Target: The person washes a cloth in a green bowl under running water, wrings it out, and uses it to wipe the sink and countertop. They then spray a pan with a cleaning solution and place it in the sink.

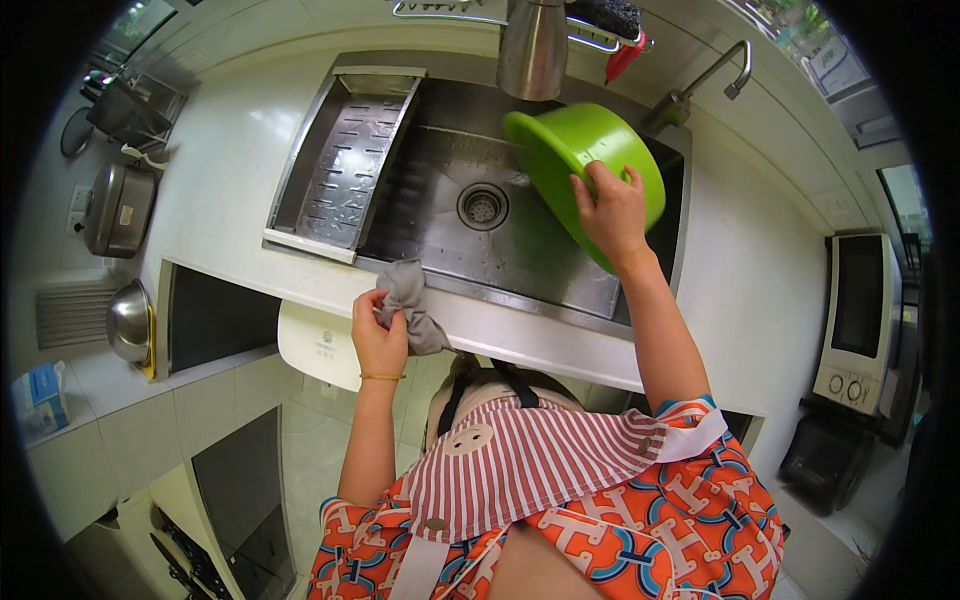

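Note:
My right hand [611, 214] grips a green plastic basin [630, 142], tilted on its side over the right part of the stainless-steel sink [442, 259]. My left hand [380, 330] holds a crumpled grey cloth [412, 300] at the sink's front edge, over the white counter edge. The round drain [482, 207] lies between the basin and a slotted metal tray [345, 157] that spans the sink's left side. Wet drops show on the sink floor and the tray.
A metal faucet [534, 52] hangs above the sink's back edge, close to the basin. A smaller curved tap [675, 105] stands at the back right. A microwave [859, 322] is at far right. On the left are a lidded metal pot [124, 210] and a steel bowl [129, 322].

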